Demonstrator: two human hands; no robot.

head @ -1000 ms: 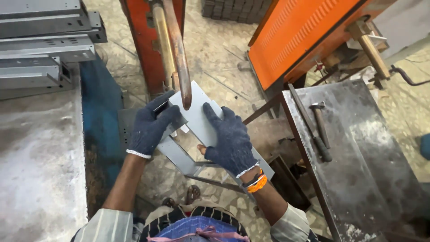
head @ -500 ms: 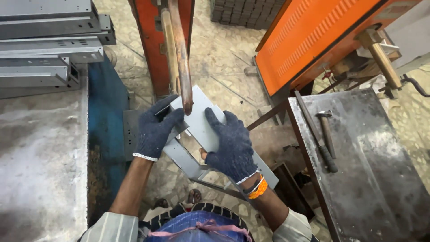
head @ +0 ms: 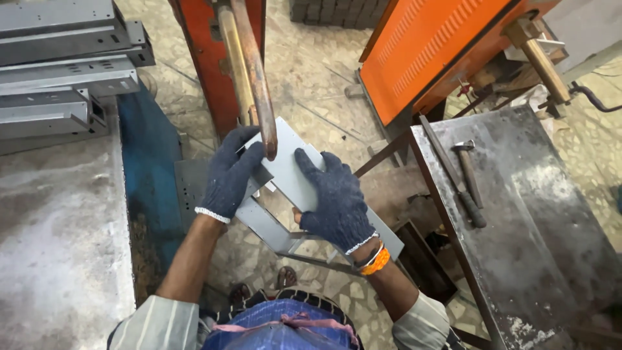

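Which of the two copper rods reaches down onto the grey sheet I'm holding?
The darker, reddish copper rod on the right; its tip meets the grey sheet. The paler one runs behind it.

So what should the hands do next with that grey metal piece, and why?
Probably keep the sheet steady and nudge it so the weld spot sits right under the copper rod tip. The left hand and right hand, both gloved, grip it from either side, and the tip already sits at its upper edge, so only a small slide seems needed.
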